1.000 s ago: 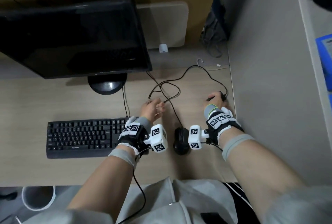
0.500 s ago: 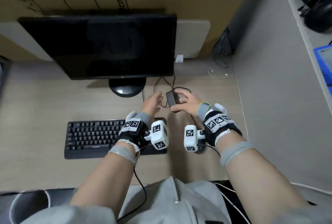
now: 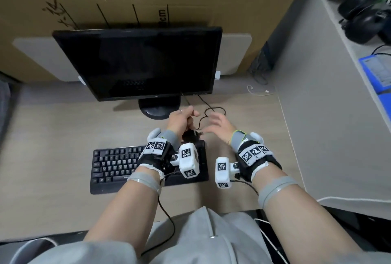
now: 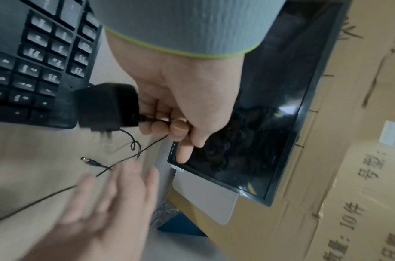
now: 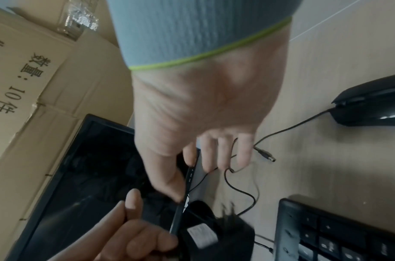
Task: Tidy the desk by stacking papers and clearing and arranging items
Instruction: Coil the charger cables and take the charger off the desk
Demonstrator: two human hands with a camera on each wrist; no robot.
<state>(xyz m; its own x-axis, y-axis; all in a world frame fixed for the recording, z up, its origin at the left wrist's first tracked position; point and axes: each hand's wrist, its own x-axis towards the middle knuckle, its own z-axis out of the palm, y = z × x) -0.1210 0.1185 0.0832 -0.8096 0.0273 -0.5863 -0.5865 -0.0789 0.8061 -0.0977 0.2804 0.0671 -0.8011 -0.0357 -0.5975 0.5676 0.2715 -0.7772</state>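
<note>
Pale desk in front of the monitor: the left hand grips the black power adapter by its cord above the keyboard, so the right hand, fingers spread and holding nothing, should gather the loose cord into even loops without snagging its plug.

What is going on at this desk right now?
A person is tidying a loose black power adapter with a thin black cable. The left hand holds the adapter by its cable end, in front of the black monitor and beside the black keyboard. The right hand is open and blurred, close to the trailing cable but gripping nothing. The cable's barrel plug lies free on the light wooden desk; a black mouse sits nearby.
</note>
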